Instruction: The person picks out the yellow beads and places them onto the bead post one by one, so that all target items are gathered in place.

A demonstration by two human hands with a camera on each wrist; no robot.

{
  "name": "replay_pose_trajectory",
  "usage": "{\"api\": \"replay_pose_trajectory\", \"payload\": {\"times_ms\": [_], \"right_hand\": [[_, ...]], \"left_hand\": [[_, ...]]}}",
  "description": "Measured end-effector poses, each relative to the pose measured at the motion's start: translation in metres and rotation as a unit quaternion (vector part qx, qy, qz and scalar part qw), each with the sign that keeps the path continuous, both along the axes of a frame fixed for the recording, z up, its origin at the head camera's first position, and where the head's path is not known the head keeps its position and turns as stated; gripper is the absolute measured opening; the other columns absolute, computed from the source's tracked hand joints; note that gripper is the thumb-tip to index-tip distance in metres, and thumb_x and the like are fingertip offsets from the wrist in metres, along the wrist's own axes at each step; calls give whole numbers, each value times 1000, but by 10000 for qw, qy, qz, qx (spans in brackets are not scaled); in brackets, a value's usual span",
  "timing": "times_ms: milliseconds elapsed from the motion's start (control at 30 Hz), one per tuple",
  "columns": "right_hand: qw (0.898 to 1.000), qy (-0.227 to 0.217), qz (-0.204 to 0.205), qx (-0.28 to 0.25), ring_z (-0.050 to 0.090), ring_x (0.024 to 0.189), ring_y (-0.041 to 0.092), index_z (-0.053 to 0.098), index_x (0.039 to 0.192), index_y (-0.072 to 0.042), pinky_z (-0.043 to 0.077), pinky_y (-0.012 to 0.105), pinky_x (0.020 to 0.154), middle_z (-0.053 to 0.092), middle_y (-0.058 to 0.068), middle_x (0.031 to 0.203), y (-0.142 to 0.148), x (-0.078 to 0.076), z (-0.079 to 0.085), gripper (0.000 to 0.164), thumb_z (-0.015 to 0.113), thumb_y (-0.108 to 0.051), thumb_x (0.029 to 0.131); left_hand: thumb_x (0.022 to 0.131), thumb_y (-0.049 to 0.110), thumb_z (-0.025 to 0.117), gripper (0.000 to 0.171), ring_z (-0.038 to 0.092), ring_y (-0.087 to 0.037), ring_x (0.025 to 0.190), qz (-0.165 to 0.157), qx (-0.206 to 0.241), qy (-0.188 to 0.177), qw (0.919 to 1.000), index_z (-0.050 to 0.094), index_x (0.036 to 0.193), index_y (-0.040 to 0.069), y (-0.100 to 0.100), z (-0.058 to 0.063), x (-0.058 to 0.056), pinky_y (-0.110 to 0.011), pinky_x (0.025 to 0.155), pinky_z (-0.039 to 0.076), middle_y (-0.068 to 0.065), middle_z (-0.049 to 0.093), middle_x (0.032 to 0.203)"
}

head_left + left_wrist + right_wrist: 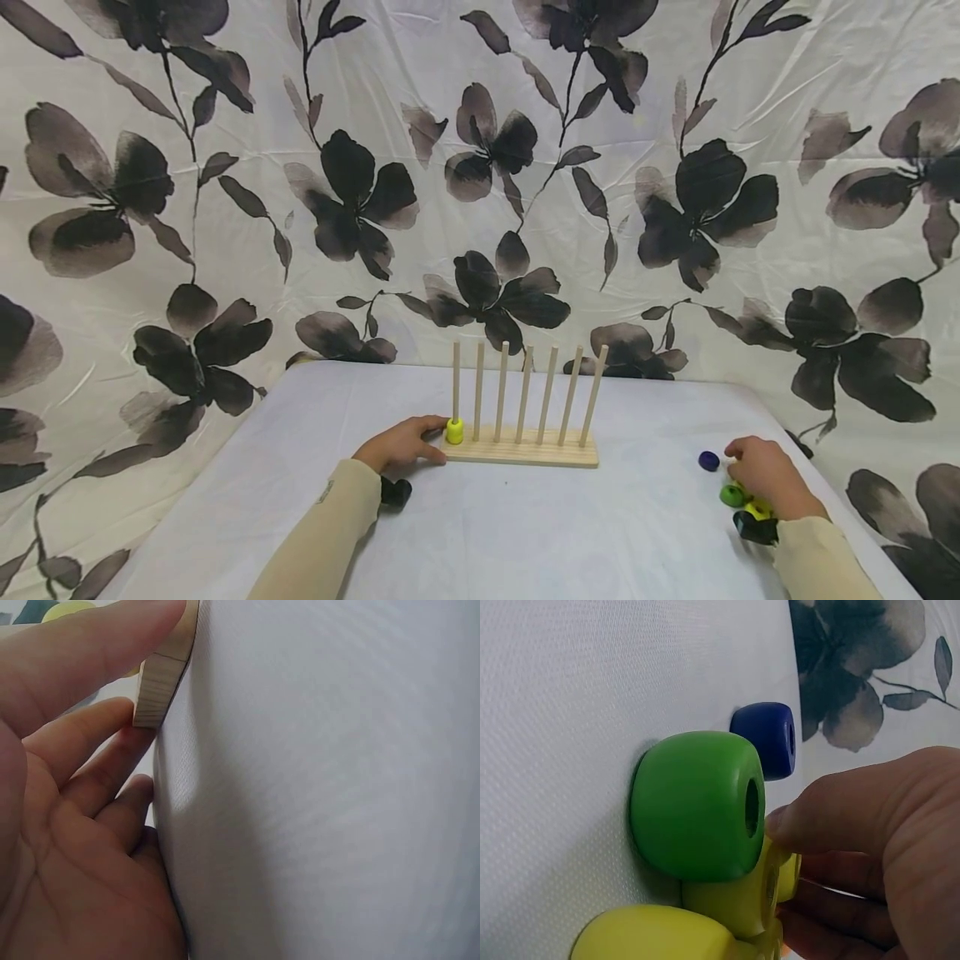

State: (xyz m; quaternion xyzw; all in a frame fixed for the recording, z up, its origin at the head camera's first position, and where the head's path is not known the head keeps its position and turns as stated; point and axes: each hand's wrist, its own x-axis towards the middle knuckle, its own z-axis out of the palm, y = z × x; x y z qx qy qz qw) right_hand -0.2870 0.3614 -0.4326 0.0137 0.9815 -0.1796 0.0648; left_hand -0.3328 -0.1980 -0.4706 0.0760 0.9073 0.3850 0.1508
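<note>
My left hand (403, 442) holds the left end of a wooden peg board (525, 453), thumb on the near edge and fingers at the end and far side. Several upright pegs (501, 396) stand on the board. A yellow bead (454, 432) sits low on the leftmost peg. At the table's right side, my right hand (772, 479) is down among loose beads. Its thumb tip is beside a yellow bead (735, 900), behind a green bead (694, 806); the other fingertips are partly hidden, so a grip cannot be made out. A dark blue bead (708, 461) lies just beyond.
A white cloth covers the table (525, 533). Behind it hangs a floral cloth (420, 208). Dark wrist cameras (753, 527) sit under both wrists, the right one close to the beads. The table's right edge runs near the right hand.
</note>
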Motion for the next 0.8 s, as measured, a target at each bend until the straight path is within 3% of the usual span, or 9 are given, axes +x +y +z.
{"api": "replay_pose_trajectory", "payload": {"times_ms": [367,800], "right_hand": [[9996,279,15,65,57,82,26,63,115,7,53,49,77,64,28,111,-7,1,11,31,61,-11,89],[9988,426,175,-166,55,91,31,68,108,0,51,52,81,62,27,116,-28,-1,22,23,62,-14,89]], "left_hand": [[74,28,83,78,29,-35,145,22,-75,12,10000,48,143,21,1,-2,0,-59,117,22,-8,41,153],[73,26,84,78,29,-35,145,16,32,0,10000,49,143,19,1,-2,0,-58,118,22,-9,42,153]]}}
